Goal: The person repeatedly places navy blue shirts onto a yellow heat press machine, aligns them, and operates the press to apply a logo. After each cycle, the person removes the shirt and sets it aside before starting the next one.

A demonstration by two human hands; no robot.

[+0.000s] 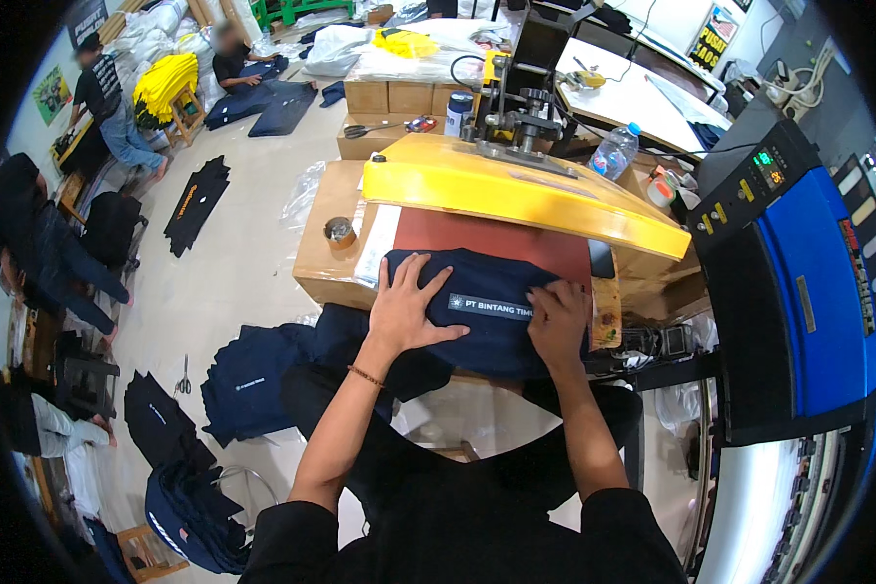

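Observation:
A navy cloth garment (482, 270) lies over the front of the heat press's reddish-brown lower pad (482, 228). Across the garment runs a greyish transfer strip (490, 306) with pale lettering. My left hand (409, 306) rests flat on the cloth left of the strip, fingers spread. At the strip's right end is my right hand (558, 314), its fingers bent and thumb and forefinger close together; whether they pinch the film's edge cannot be told. The yellow upper platen (518, 193) of the heat press is raised behind both hands.
A tape roll (339, 232) sits on the cardboard box at left. Beyond the platen stand a water bottle (615, 152) and a can (458, 113). A large blue and black machine (817, 292) is at right. Navy garments (255, 379) lie piled at lower left. Several people work farther left.

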